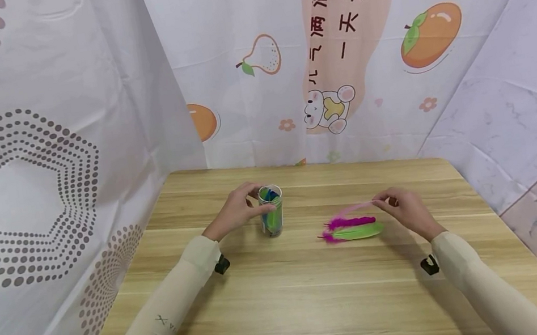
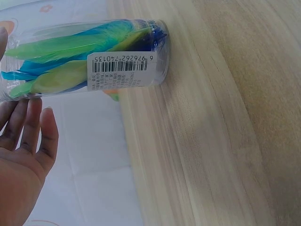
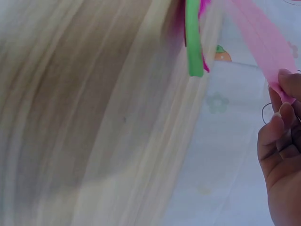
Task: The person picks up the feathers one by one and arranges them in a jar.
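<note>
My left hand (image 1: 237,211) holds a clear jar (image 1: 277,226) upright on the table, thumb on the near side and fingers round the back. Blue, green and yellowish feathers (image 2: 70,47) stand inside it, and a white barcode label (image 2: 120,70) is stuck on its side near the base. At the right, my right hand (image 1: 407,212) pinches a pale pink feather (image 3: 263,42) by its broad end between thumb and fingers. The feather slants down toward the table. Below it lie a magenta feather (image 1: 361,221) and a lime green feather (image 1: 360,231), side by side.
The wood-grain table (image 1: 288,308) ends at a white printed curtain (image 1: 221,14) behind it, with more cloth along both sides. Dark wrist-camera mounts (image 1: 222,264) stick out below the beige sleeves (image 1: 174,306).
</note>
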A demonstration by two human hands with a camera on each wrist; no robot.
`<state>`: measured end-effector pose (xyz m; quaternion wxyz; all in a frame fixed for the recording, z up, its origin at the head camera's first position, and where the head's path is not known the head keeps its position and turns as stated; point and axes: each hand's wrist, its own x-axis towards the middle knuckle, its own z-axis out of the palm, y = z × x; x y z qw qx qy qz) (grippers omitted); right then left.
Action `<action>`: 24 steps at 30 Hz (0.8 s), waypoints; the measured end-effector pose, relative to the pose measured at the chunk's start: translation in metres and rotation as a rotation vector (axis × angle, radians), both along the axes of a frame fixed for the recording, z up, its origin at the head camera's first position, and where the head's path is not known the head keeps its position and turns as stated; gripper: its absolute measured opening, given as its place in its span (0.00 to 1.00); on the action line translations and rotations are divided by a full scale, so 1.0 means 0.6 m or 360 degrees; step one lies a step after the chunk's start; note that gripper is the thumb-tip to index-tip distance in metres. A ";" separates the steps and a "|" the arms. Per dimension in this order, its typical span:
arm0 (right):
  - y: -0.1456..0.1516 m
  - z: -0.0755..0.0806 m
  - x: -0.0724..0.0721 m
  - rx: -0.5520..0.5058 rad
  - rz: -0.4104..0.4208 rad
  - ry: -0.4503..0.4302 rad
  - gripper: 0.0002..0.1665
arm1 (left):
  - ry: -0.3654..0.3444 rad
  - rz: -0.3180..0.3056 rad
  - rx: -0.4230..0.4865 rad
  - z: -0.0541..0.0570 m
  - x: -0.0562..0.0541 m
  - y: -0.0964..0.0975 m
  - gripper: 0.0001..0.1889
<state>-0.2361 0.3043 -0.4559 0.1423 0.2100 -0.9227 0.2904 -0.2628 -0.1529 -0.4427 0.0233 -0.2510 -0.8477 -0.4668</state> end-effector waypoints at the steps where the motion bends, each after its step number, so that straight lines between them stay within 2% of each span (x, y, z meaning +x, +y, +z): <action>1: -0.001 0.001 -0.001 -0.0003 0.0004 0.0012 0.06 | 0.0001 -0.0003 0.0003 0.000 0.000 0.000 0.30; 16: -0.013 0.017 -0.009 -0.0046 0.0079 0.0090 0.05 | 0.0002 0.0000 -0.0032 -0.001 -0.001 0.005 0.31; 24: -0.031 0.048 -0.023 -0.0054 0.0077 0.0139 0.05 | -0.0011 0.0018 -0.0022 0.003 0.003 0.002 0.32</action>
